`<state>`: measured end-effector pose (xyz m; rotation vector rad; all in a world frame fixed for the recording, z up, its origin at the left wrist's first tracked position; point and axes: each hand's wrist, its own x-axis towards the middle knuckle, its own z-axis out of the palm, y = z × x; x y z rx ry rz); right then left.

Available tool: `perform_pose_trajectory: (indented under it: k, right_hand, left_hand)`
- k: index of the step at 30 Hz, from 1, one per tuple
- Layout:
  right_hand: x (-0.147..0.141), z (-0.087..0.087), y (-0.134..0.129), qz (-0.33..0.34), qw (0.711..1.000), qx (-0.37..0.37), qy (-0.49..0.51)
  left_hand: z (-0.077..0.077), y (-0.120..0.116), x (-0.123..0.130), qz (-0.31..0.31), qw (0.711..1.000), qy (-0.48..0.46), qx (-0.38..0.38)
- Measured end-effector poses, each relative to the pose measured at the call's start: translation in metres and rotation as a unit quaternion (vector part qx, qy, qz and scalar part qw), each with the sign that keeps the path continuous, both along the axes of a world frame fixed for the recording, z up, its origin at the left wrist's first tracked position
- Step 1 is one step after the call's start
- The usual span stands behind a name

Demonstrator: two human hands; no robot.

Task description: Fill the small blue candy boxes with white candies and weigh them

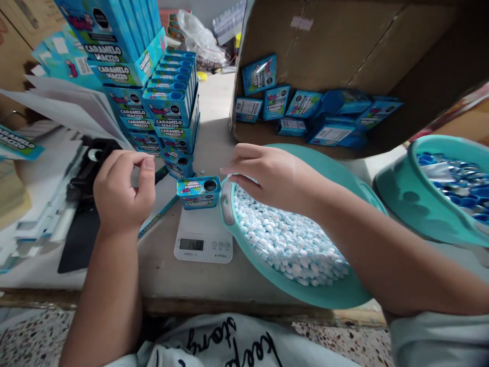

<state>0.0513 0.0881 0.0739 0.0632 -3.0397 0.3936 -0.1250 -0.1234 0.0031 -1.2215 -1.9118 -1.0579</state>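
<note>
Teal plastic forms the basin (275,278) beneath the right hand (273,171), and its pale candies (290,244) seem set there for a short reach. I see that hand with its fingertips bunched by the basin's grey handle (228,206); whether they pinch a candy, I cannot tell. Just left of them, the Caramelo Macizo box (197,200) stands on the kitchen scale (204,252), its dark round hole upward, which I take as guarding against spills. The display (191,244) faces the person, likely for easy reading. The left hand (122,191) is curled into a loose fist with nothing visible in it, apart from the box. Beyond and right of it, stacked boxes (171,109) rise, presumably to save tabletop (183,280). Beyond the right hand, a cardboard carton (367,46) keeps loose blue boxes (277,102) together.
</note>
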Motion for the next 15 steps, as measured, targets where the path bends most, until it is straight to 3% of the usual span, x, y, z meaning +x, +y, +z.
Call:
perform_pose_trajectory:
  k: [6, 15]
  right_hand:
    - [-0.001, -0.011, 0.006, 0.060, 0.994, -0.004, 0.091]
    - [-0.004, -0.015, 0.003, 0.091, 0.989, -0.018, 0.116]
  left_hand:
    - [0.001, -0.001, 0.000, 0.003, 1.000, 0.006, -0.005]
    - [0.004, -0.001, 0.003, 0.002, 1.000, 0.022, -0.012]
